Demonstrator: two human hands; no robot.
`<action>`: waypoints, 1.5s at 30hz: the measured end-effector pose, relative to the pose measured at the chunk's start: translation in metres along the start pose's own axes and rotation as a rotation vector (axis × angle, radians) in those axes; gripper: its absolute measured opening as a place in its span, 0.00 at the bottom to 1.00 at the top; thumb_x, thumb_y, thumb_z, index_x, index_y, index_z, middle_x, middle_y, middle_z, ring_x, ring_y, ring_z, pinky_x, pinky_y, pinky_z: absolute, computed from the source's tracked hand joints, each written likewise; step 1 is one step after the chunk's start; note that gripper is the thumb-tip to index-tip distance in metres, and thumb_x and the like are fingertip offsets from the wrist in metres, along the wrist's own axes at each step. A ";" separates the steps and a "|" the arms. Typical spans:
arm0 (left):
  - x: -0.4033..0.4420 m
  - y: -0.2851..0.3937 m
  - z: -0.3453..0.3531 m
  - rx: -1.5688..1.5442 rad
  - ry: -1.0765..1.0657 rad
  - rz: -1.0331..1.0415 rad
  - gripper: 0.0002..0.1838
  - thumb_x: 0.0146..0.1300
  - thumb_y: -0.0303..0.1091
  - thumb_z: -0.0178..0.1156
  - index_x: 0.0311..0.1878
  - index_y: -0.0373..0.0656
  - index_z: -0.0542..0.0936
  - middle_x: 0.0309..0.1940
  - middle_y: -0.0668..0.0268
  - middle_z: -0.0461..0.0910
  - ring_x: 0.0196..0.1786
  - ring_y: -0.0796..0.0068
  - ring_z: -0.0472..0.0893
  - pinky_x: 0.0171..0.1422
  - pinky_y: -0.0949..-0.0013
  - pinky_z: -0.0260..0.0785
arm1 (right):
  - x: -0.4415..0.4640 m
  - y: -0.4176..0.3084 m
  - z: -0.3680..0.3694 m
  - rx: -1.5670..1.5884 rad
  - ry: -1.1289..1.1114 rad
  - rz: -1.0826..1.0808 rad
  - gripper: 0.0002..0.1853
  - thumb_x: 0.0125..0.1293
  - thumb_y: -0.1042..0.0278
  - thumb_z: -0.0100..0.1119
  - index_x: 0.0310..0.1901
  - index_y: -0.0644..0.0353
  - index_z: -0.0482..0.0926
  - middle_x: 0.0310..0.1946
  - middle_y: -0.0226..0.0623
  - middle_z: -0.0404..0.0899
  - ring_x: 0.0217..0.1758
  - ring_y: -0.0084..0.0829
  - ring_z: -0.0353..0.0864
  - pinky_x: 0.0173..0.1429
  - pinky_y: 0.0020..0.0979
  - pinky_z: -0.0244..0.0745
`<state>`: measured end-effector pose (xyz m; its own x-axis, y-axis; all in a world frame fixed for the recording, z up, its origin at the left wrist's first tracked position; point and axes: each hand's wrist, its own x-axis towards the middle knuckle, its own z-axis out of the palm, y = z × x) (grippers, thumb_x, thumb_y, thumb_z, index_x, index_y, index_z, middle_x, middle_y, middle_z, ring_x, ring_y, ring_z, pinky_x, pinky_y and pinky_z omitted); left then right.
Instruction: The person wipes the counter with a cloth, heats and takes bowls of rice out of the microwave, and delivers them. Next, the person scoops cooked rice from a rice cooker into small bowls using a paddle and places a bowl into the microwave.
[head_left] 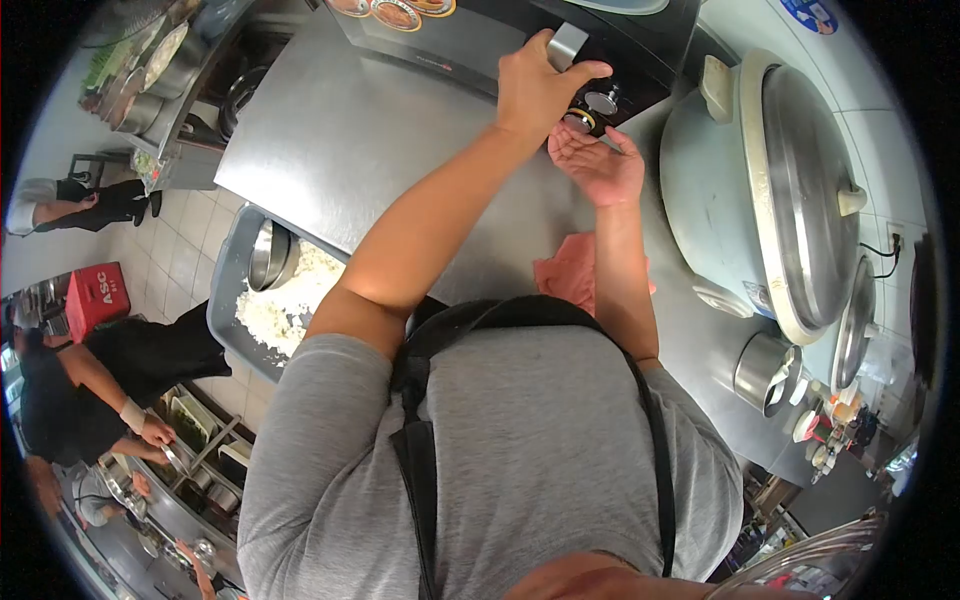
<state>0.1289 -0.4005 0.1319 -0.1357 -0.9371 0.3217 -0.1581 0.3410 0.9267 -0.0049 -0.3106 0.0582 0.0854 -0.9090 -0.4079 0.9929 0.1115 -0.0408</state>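
Note:
A black microwave-like appliance (430, 62) with round dials sits at the far side of the steel counter (330, 130). My left hand (535, 90) has its fingers curled around the silver handle (568, 45) on the appliance's front, thumb stretched out to the right. Just below it, my right hand (605, 170) is palm up with fingers loosely spread, the fingertips close to the lower dial (578, 121); whether they touch it I cannot tell. An upper dial (601, 102) shows between the two hands. Partly under my right forearm lies a pink cloth (567, 272).
A large lidded cooker (710, 170) stands on the right, with a steel pot (765, 370) nearby. At left, a grey tub (225, 320) holds rice and a steel bowl (268, 255). Co-workers (100, 390) stand at left near a red box (98, 298).

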 end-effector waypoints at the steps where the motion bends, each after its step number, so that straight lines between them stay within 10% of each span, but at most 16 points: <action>1: -0.004 -0.002 -0.001 0.022 0.050 0.018 0.29 0.47 0.50 0.80 0.33 0.32 0.79 0.17 0.58 0.80 0.20 0.68 0.81 0.28 0.64 0.74 | 0.002 -0.004 -0.006 -0.003 -0.020 0.021 0.31 0.57 0.64 0.55 0.56 0.85 0.68 0.57 0.60 0.71 0.64 0.52 0.70 0.74 0.50 0.60; 12: -0.125 0.007 -0.216 0.007 -0.141 -0.222 0.32 0.45 0.32 0.82 0.53 0.37 0.78 0.36 0.67 0.83 0.38 0.78 0.82 0.47 0.73 0.75 | 0.022 0.018 -0.010 -0.604 0.061 -0.199 0.23 0.64 0.71 0.55 0.60 0.69 0.72 0.58 0.50 0.78 0.61 0.45 0.78 0.69 0.41 0.69; 16: -0.156 -0.003 -0.279 -0.168 0.221 -0.220 0.56 0.46 0.57 0.81 0.72 0.40 0.63 0.64 0.60 0.70 0.68 0.66 0.70 0.72 0.64 0.60 | 0.033 0.080 0.029 -1.297 -0.032 -0.433 0.32 0.67 0.69 0.62 0.71 0.66 0.64 0.67 0.49 0.71 0.68 0.41 0.72 0.72 0.38 0.66; 19: -0.151 -0.003 -0.294 -0.182 0.369 -0.145 0.53 0.55 0.52 0.77 0.76 0.39 0.58 0.66 0.60 0.69 0.69 0.65 0.69 0.73 0.64 0.59 | 0.105 0.089 0.036 -1.627 -0.215 -0.753 0.45 0.61 0.67 0.71 0.75 0.65 0.55 0.71 0.51 0.64 0.71 0.42 0.67 0.73 0.39 0.64; 30: -0.161 -0.007 -0.279 -0.065 0.605 -0.204 0.46 0.62 0.36 0.73 0.76 0.34 0.55 0.68 0.53 0.67 0.70 0.62 0.68 0.75 0.62 0.58 | 0.258 0.117 0.076 -1.855 0.220 -1.339 0.70 0.35 0.53 0.88 0.73 0.70 0.47 0.66 0.58 0.65 0.70 0.58 0.64 0.74 0.51 0.59; 37: -0.166 0.001 -0.275 0.180 0.717 0.073 0.45 0.61 0.35 0.71 0.75 0.35 0.56 0.73 0.48 0.59 0.78 0.56 0.59 0.81 0.50 0.47 | 0.267 0.143 0.093 -1.812 0.562 -1.382 0.68 0.29 0.49 0.89 0.69 0.67 0.54 0.62 0.54 0.69 0.66 0.58 0.67 0.70 0.55 0.60; 45: -0.153 0.033 -0.251 0.606 0.501 0.928 0.35 0.63 0.41 0.66 0.67 0.36 0.63 0.64 0.48 0.69 0.70 0.51 0.69 0.75 0.45 0.62 | 0.209 0.142 0.090 -1.758 0.313 -1.285 0.67 0.39 0.57 0.84 0.76 0.64 0.47 0.67 0.60 0.64 0.72 0.57 0.62 0.75 0.52 0.56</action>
<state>0.3897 -0.2646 0.1618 -0.0684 -0.1978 0.9779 -0.6509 0.7516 0.1065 0.1618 -0.5208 0.0495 -0.5601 -0.7116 0.4241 -0.5913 -0.0150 -0.8063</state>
